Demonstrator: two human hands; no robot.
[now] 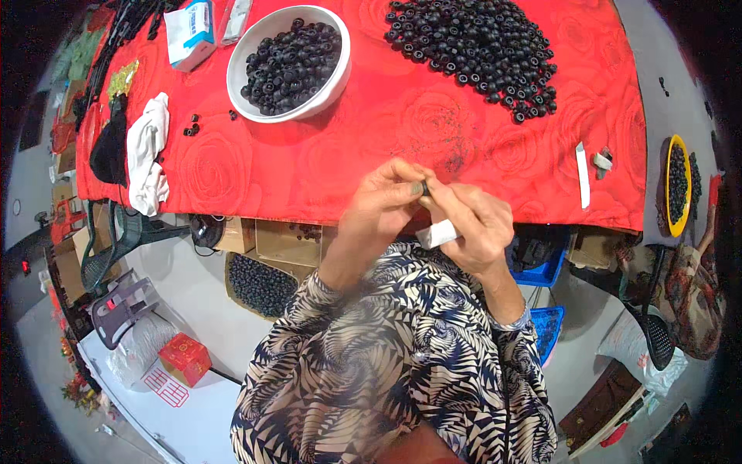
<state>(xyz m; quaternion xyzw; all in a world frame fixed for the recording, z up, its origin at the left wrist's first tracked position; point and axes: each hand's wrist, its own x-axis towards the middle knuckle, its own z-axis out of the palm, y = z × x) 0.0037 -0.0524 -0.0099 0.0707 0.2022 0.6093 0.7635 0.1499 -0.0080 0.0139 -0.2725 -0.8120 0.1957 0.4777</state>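
Over the near edge of the red-covered table, my two hands meet at the fingertips. A small black ring-like plastic part (424,188) is pinched there between my left hand (379,205) and my right hand (478,224). The thumb and forefinger of the left are closed on it, and the right fingertips press against it. Out of my right palm sticks a white wrapped handle-like piece (439,233); its other end is hidden by the fingers. A large heap of similar black parts (479,50) lies beyond on the red cloth (325,170). Left of it, a white bowl (345,66) holds many more.
On the table's left lie a white cloth (147,151), a black cloth (110,147) and a tissue box (191,37). A white strip (583,176) is at the right. Below stand cardboard boxes (282,241) and a blue crate (545,271). A yellow-rimmed basin (677,230) sits far right beside another person (688,301).
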